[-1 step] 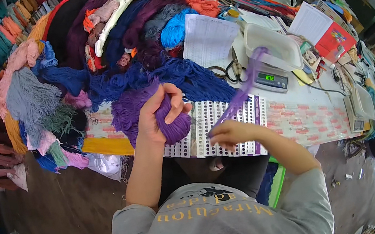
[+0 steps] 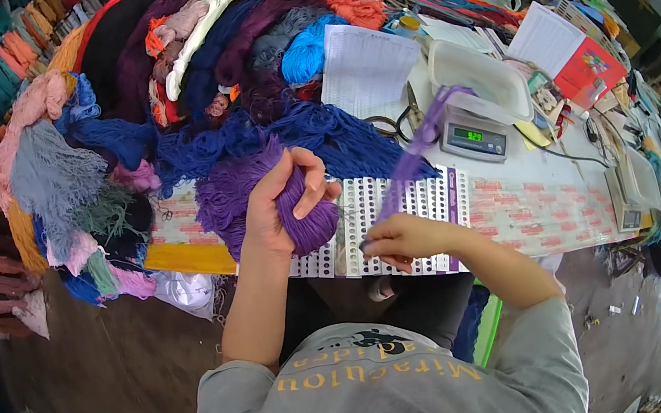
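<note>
A thick purple yarn skein point(image 2: 225, 200) is wrapped in my left hand point(image 2: 275, 203), its fingers curled round it above the table. My right hand point(image 2: 409, 239), to the right, is closed with the fingertips together on purple yarn strands point(image 2: 410, 164). These strands, blurred by motion, stretch up and away to a clear plastic tub point(image 2: 518, 104), where their far end hangs over the near left corner. Under the tub is a small digital scale point(image 2: 473, 140) with a lit green display. White cards with rows of punched holes point(image 2: 365, 200) lie beneath and between my hands.
Blue yarn point(image 2: 355, 145) and many coloured skeins pile up across the far and left table. Black-handled scissors point(image 2: 408, 120) lie left of the scale, by a printed sheet point(image 2: 368, 67). A red booklet point(image 2: 590, 72) and a second scale point(image 2: 628, 198) are at the right.
My right hand has shifted slightly left, and the purple strands have swung a little. The scale's reading has changed. My left hand keeps its hold on the skein.
</note>
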### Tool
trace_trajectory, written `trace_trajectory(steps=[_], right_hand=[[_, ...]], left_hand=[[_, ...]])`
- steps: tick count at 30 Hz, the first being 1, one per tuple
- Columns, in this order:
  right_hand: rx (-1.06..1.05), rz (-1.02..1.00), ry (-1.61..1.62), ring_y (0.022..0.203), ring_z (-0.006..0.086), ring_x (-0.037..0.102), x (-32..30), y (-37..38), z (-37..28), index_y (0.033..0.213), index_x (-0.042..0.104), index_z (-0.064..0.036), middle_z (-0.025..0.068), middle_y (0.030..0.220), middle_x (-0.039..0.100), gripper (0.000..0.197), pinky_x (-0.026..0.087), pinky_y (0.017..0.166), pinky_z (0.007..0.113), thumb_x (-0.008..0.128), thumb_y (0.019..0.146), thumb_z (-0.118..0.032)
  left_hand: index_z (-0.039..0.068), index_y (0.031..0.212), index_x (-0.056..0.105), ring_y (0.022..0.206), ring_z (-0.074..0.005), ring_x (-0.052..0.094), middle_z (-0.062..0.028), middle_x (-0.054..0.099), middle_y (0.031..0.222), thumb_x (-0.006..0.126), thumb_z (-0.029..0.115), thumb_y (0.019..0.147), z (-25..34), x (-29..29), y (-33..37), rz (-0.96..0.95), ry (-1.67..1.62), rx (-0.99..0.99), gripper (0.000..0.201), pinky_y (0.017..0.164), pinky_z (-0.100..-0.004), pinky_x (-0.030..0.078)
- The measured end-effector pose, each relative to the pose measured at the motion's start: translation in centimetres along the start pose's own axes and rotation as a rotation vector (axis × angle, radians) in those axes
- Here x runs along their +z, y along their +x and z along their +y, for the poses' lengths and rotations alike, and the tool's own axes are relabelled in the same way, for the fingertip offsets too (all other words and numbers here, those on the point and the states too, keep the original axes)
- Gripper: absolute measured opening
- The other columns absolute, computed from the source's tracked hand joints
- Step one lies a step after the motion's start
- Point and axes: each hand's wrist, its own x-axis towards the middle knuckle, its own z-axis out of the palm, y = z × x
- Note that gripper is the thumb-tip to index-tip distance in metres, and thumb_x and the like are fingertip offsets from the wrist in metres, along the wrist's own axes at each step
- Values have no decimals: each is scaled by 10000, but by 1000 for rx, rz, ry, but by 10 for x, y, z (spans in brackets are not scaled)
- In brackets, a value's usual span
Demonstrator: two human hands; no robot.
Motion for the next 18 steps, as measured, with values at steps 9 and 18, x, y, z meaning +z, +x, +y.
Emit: trace_trajectory(steps=[9,18], right_hand=[[-208,469,102,384,73,468,6,-18,-65,893,584,-10,17,533,482,172,332,352,228,512,915,-165],[-492,882,-322,660,182,589,12,-17,-59,985,600,-27,92,862,575,181,462,574,265,622,828,-115]], left_hand=[[29,866,531,480,-92,415,-98,500,687,378,325,965,-9,2,-5,33,33,-94,348,579,-214,389],[-22,950,589,847,-186,551,-105,568,905,397,297,958,-13,-6,-2,-39,46,-14,373,920,-318,410]])
